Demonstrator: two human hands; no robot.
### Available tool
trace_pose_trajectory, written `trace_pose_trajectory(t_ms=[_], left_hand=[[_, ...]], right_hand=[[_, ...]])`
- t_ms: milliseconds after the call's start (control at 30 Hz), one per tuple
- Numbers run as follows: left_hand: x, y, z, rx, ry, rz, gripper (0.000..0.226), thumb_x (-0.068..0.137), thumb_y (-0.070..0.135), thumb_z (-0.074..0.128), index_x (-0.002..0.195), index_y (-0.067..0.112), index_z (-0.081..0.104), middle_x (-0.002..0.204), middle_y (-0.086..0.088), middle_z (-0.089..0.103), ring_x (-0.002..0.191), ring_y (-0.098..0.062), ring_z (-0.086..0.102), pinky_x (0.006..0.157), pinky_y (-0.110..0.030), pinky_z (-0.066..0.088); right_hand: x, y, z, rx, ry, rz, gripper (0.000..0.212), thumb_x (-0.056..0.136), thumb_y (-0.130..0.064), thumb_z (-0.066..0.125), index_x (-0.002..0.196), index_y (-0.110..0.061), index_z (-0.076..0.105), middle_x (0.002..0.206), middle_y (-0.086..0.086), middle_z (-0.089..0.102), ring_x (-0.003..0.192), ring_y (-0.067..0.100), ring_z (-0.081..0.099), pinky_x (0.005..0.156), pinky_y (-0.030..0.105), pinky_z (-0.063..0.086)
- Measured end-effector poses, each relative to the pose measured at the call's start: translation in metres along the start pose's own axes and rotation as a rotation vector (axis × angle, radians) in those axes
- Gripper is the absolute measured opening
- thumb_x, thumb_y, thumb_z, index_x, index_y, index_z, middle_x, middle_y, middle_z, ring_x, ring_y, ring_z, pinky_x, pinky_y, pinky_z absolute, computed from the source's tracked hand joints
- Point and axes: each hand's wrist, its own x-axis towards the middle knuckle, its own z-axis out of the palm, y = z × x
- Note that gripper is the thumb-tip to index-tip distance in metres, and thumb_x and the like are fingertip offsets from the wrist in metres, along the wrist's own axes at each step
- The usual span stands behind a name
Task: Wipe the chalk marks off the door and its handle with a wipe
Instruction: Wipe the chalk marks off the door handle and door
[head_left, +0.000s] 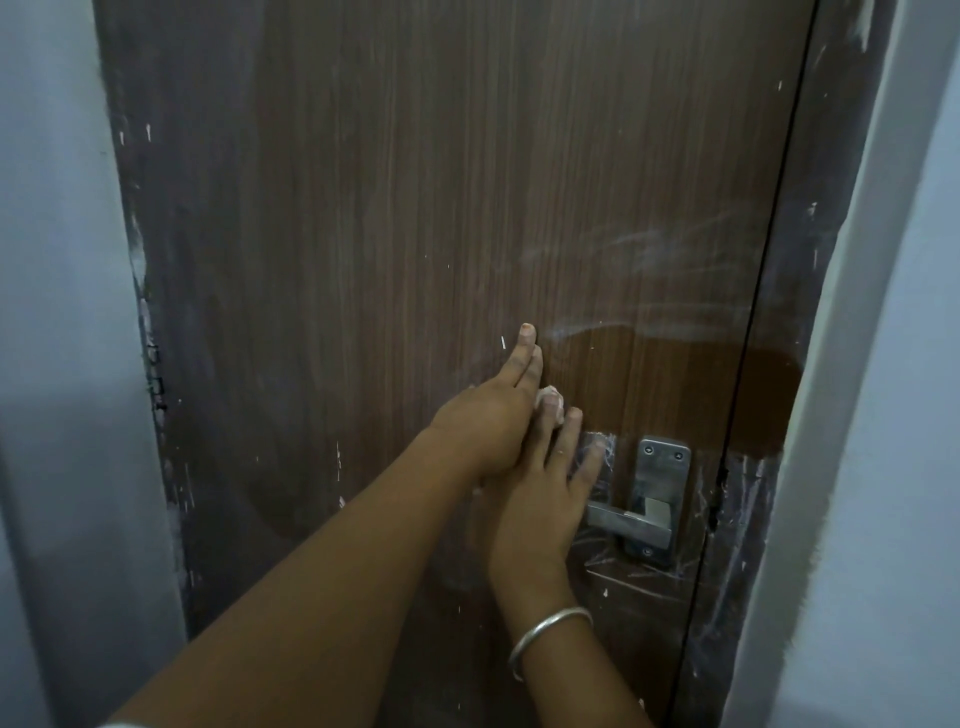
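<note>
The brown wooden door (415, 208) fills the view. My left hand (493, 421) presses a small white wipe (551, 404) flat against the door, up and left of the handle, with its fingers stretched upward. My right hand (545, 499), a silver bangle on its wrist, lies flat on the door with fingers spread, partly under the left hand and just left of the metal lever handle (639, 519). White chalk scribbles (605, 452) surround the handle plate. Fainter chalk smears (654, 249) streak the door higher up. A darker wiped patch (675, 374) lies above the handle.
The dark door frame (748, 493) on the right carries chalk scratches too. Pale walls (52, 364) flank the door on both sides. Small white flecks dot the door's left edge.
</note>
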Motion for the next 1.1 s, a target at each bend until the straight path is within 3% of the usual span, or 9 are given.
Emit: trace_pose_trajectory(t_ms=[67, 200, 300, 400, 533, 600, 700, 833, 1100], left_hand=[[0.000, 0.002, 0.000, -0.037, -0.003, -0.012, 0.076, 0.095, 0.014, 0.042, 0.147, 0.010, -0.013, 0.144, 0.009, -0.042, 0.135, -0.022, 0.036, 0.106, -0.043, 0.038], [-0.001, 0.003, 0.000, 0.002, -0.030, -0.056, 0.085, 0.092, 0.007, 0.048, 0.146, 0.014, -0.018, 0.140, 0.012, -0.045, 0.123, -0.023, 0.046, 0.103, -0.040, 0.040], [-0.003, 0.005, -0.002, -0.025, -0.027, -0.050, 0.076, 0.095, 0.011, 0.042, 0.147, 0.012, -0.013, 0.146, 0.008, -0.041, 0.127, -0.024, 0.044, 0.104, -0.043, 0.039], [-0.005, 0.009, -0.003, -0.001, -0.032, -0.054, 0.078, 0.093, 0.008, 0.043, 0.148, 0.011, -0.012, 0.149, 0.005, -0.038, 0.123, -0.026, 0.047, 0.102, -0.044, 0.040], [-0.008, 0.013, 0.006, 0.079, 0.000, -0.079, 0.069, 0.098, 0.018, 0.037, 0.148, 0.008, -0.008, 0.152, -0.002, -0.034, 0.130, -0.027, 0.041, 0.109, -0.042, 0.032], [-0.008, 0.014, 0.012, 0.161, 0.021, -0.085, 0.065, 0.099, 0.019, 0.035, 0.148, 0.005, -0.004, 0.154, -0.007, -0.029, 0.136, -0.026, 0.034, 0.112, -0.041, 0.025], [-0.007, 0.012, 0.013, 0.259, 0.000, -0.088, 0.069, 0.096, 0.014, 0.041, 0.148, 0.002, -0.003, 0.155, -0.013, -0.024, 0.142, -0.028, 0.022, 0.116, -0.041, 0.020], [-0.007, 0.008, 0.013, 0.304, -0.046, -0.082, 0.080, 0.090, 0.008, 0.050, 0.148, 0.005, -0.005, 0.156, -0.013, -0.018, 0.146, -0.027, 0.006, 0.117, -0.043, 0.015], [-0.006, -0.001, 0.015, 0.324, -0.097, -0.065, 0.077, 0.092, 0.009, 0.046, 0.149, 0.009, -0.006, 0.158, -0.010, -0.014, 0.147, -0.024, 0.004, 0.117, -0.042, 0.014]], right_hand=[[-0.001, -0.001, -0.005, -0.207, -0.061, -0.121, 0.085, 0.091, -0.051, 0.035, 0.147, -0.007, -0.012, 0.154, 0.017, -0.018, 0.141, 0.036, -0.019, 0.105, 0.057, -0.023], [0.003, -0.004, -0.013, -0.224, -0.184, -0.335, 0.071, 0.094, -0.047, 0.022, 0.148, -0.013, -0.009, 0.157, 0.013, -0.010, 0.140, 0.034, -0.021, 0.101, 0.058, -0.026], [0.003, 0.005, -0.014, -0.230, -0.131, -0.242, 0.082, 0.092, -0.055, 0.033, 0.148, -0.009, -0.005, 0.155, 0.017, -0.011, 0.142, 0.036, -0.011, 0.105, 0.060, -0.020], [-0.002, 0.013, -0.017, -0.035, -0.019, -0.024, 0.093, 0.071, -0.052, 0.067, 0.140, 0.001, 0.033, 0.153, 0.020, 0.022, 0.140, 0.037, 0.022, 0.112, 0.054, -0.002], [-0.001, 0.016, -0.013, 0.078, -0.051, -0.095, 0.092, 0.063, -0.044, 0.077, 0.137, -0.003, 0.041, 0.150, 0.015, 0.032, 0.138, 0.034, 0.027, 0.109, 0.053, 0.017], [0.000, 0.021, -0.022, -0.005, -0.113, -0.151, 0.087, 0.065, -0.047, 0.074, 0.137, -0.008, 0.044, 0.152, 0.013, 0.028, 0.139, 0.036, 0.021, 0.110, 0.057, 0.013], [-0.002, 0.037, -0.032, -0.093, -0.118, -0.112, 0.085, 0.080, -0.049, 0.056, 0.146, -0.004, 0.024, 0.157, 0.014, 0.007, 0.143, 0.038, 0.000, 0.109, 0.057, -0.009], [-0.005, 0.045, -0.042, -0.052, -0.082, 0.004, 0.094, 0.083, -0.061, 0.044, 0.145, 0.002, 0.012, 0.156, 0.018, 0.003, 0.144, 0.035, -0.004, 0.108, 0.052, -0.015], [-0.012, 0.051, -0.026, -0.022, -0.031, 0.003, 0.102, 0.068, -0.060, 0.067, 0.134, 0.012, 0.037, 0.145, 0.029, 0.031, 0.137, 0.037, 0.028, 0.112, 0.048, 0.003]])
